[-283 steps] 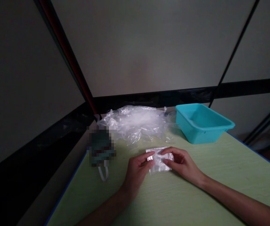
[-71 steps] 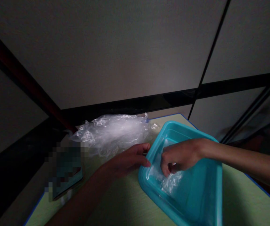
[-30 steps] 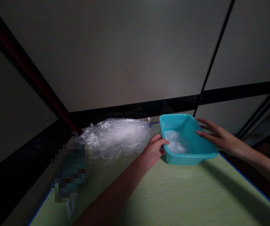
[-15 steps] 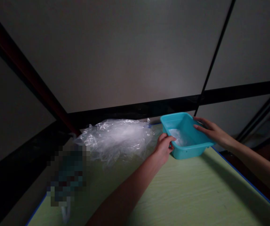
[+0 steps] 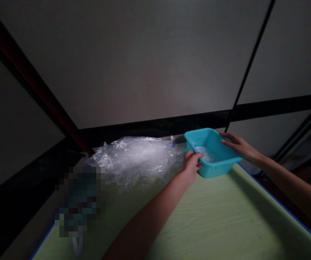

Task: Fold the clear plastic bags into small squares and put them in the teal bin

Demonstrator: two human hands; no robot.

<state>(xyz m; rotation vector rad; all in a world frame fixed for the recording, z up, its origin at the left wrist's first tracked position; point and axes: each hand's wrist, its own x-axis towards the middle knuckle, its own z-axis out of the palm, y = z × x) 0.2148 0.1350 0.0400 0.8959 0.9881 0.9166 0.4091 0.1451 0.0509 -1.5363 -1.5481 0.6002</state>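
Observation:
A teal plastic tub [image 5: 217,168] stands at the far right corner of the green table [image 5: 212,220]. A folded clear plastic bag [image 5: 207,153] lies inside it. My left hand [image 5: 191,165] curls over the tub's near left rim, thumb on the edge. On the tub's far right rim rests my right hand [image 5: 237,144], its fingers laid along the edge. Both arms reach far out from me.
A large heap of crumpled clear plastic bags [image 5: 133,159] lies at the far left of the table, just left of the tub. A blurred-out dark object [image 5: 79,200] stands near the left edge. Grey wall panels with black strips rise behind the table.
The tub, earlier close to me with my right hand inside it on the bag, has slid away to the far right corner. Both hands followed on its rim.

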